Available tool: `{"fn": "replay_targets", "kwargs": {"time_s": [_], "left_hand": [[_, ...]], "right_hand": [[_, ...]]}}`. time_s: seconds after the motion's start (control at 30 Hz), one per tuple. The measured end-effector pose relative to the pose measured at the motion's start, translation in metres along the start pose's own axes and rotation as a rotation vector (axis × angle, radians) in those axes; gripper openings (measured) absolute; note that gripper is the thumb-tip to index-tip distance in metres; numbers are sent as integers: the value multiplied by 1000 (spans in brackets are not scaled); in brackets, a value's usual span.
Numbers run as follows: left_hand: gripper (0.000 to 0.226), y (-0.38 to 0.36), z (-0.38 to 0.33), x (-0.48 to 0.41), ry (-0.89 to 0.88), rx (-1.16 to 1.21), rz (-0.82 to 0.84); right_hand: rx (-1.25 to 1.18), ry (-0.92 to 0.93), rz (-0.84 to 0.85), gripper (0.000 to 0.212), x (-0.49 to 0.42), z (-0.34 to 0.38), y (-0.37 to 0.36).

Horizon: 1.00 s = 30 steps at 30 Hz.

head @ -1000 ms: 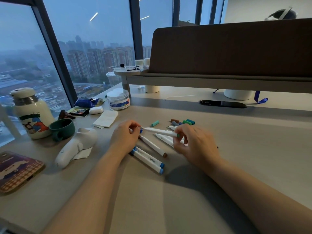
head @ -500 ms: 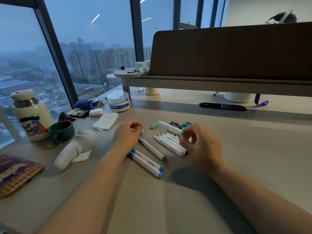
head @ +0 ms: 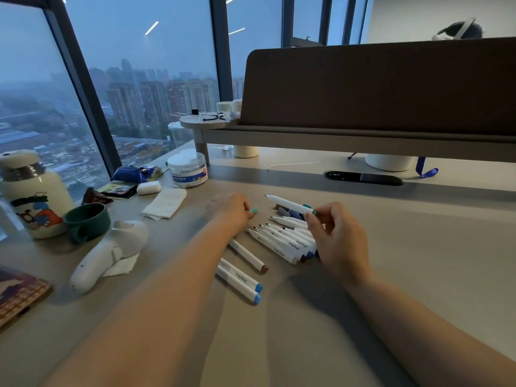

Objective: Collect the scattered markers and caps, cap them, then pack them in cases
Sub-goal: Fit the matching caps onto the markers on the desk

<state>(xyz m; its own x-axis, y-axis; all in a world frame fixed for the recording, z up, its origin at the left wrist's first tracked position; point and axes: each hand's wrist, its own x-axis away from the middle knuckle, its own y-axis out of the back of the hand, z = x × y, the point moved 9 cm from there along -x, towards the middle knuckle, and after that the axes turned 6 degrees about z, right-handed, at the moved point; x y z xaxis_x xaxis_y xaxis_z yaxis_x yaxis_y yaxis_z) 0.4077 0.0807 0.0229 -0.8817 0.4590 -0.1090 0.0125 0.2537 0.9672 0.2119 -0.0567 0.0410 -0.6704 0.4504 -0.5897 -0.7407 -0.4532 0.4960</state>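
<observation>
Your right grip [head: 337, 236] pinched a white marker [head: 290, 205] by its teal end, the bare tip lifted and pointing left above the desk [head: 432, 261]. Your left grip [head: 231, 210] pinched a teal cap [head: 253, 210], apart from that tip. A row of uncapped markers [head: 284, 240] lay under your right fingers, loose caps [head: 289, 213] just behind. Three more markers [head: 243, 275] lay beside your left forearm. A mug [head: 86, 222], a tissue [head: 164, 203] and a white handheld device [head: 111, 252] crowded the left edge; the widest stretch of desk lay on your right
</observation>
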Motion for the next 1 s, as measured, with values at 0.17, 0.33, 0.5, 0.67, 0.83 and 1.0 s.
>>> {"fn": "replay_targets", "kwargs": {"time_s": [0.17, 0.33, 0.5, 0.67, 0.83, 1.0], "left_hand": [[16, 23, 7, 36, -77, 294, -147], [8, 31, 20, 85, -150, 761, -116], [19, 33, 28, 99, -147, 1020, -61], [17, 37, 25, 101, -182, 1035, -60], [16, 37, 20, 102, -222, 1024, -69], [16, 39, 16, 102, -268, 986, -87]], "right_hand": [[-240, -82, 6, 2, -2, -7, 3], [-539, -147, 40, 11, 1, -6, -1], [-617, -150, 32, 14, 4, -3, 5], [-621, -178, 30, 20, 4, -5, 6], [-615, -164, 61, 18, 5, -2, 2], [-606, -157, 88, 17, 6, 1, 0]]}}
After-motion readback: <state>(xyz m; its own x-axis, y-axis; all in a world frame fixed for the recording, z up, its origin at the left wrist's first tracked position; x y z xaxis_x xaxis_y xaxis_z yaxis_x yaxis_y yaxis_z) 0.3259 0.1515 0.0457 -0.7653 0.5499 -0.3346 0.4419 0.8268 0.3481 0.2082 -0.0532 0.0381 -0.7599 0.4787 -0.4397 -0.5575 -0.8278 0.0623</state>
